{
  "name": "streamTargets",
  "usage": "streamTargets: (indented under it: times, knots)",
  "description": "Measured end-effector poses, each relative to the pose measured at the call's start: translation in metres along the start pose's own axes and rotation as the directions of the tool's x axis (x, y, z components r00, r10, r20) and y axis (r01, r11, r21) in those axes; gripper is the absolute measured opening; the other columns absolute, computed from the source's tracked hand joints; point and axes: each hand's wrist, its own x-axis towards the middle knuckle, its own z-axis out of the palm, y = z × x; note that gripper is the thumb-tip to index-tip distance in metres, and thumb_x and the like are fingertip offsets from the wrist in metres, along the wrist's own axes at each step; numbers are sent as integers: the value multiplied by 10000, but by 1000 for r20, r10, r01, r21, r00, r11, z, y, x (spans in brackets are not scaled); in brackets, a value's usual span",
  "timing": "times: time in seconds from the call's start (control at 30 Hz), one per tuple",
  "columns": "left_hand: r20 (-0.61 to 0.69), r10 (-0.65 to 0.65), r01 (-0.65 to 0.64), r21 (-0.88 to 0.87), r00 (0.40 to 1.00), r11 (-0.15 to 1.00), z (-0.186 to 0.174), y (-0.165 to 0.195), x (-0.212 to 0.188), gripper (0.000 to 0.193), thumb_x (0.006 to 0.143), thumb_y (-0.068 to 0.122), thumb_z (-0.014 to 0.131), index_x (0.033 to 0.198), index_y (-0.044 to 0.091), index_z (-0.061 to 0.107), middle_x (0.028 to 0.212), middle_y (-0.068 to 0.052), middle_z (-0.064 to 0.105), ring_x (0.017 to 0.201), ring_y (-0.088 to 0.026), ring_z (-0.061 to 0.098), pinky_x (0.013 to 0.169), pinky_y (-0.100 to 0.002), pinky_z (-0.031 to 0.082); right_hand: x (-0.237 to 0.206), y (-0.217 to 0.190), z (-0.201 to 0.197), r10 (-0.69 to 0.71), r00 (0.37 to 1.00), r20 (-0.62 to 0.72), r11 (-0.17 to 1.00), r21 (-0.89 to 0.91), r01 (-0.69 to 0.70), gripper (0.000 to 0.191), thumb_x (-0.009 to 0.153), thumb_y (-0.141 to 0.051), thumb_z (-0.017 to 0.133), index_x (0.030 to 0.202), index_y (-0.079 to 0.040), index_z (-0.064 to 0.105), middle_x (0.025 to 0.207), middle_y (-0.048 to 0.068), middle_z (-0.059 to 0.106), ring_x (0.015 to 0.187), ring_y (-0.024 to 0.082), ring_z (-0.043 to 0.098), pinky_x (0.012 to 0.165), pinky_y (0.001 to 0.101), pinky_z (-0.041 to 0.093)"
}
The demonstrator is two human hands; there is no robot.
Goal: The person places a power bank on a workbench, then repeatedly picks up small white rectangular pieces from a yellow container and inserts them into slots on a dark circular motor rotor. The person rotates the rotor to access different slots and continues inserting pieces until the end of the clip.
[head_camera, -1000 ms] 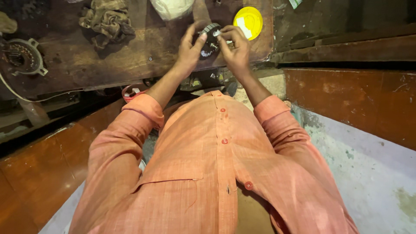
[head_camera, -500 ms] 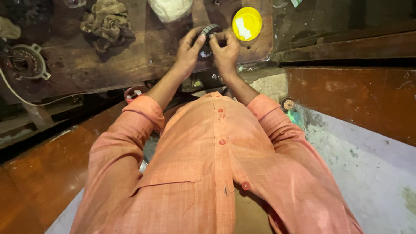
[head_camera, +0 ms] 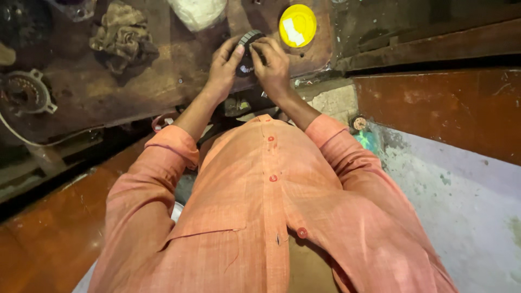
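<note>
now our hands sit closer together than a second ago, when they were a little apart on the part. left hand (head_camera: 223, 68) and right hand (head_camera: 273, 66) both have fingers clenched around the small round dark ribbed part (head_camera: 248, 42), held over the dark tabletop (head_camera: 135, 92), just left of the yellow lid (head_camera: 298, 25). its lower face shows pale marks.

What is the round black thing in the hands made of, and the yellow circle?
The round black part, held by the left hand and right hand, looks like dark metal or hard plastic with a ridged rim; too dim to tell. The yellow lid looks like smooth, shiny plastic.
</note>
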Motion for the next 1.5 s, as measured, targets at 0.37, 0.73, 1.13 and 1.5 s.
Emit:
streamTargets:
  times: [0.37,0.73,1.13,1.5]
  knots:
    - [-18,-28,28,-34,999,999,4,-1,3,354,1069,217,618,1349,2,624,1230,-62,702,1115,-128,642,987,-290,541,-2,-5,-1,49,998,-29,997,59,-47,148,917,16,765,1060,28,728,1031,154,716,926,308,721,823,363,580]
    - [-108,134,-114,170,985,979,14,-2,-7,386,1002,198,721,1320,2,626,1230,-76,691,1122,-166,648,996,-320,536,11,42,-19,176,980,-98,984,-6,-177,165,925,-94,771,1067,-13,751,995,138,761,889,272,762,794,373,596]
    - [-334,301,-94,516,893,851,39,-6,-2,314,941,174,772,1199,20,682,981,-114,765,901,-179,736,829,-338,590,74,82,-45,566,824,-20,731,-451,-513,315,775,-279,858,966,-43,773,926,167,757,839,351,730,727,454,550]
    - [-3,354,-294,549,935,782,29,13,-2,292,863,83,836,1132,41,731,1522,-228,491,1406,-358,511,1155,-434,460,20,18,-58,40,948,315,999,20,-49,139,973,-63,733,1105,-22,715,1022,131,736,923,269,728,789,369,566]
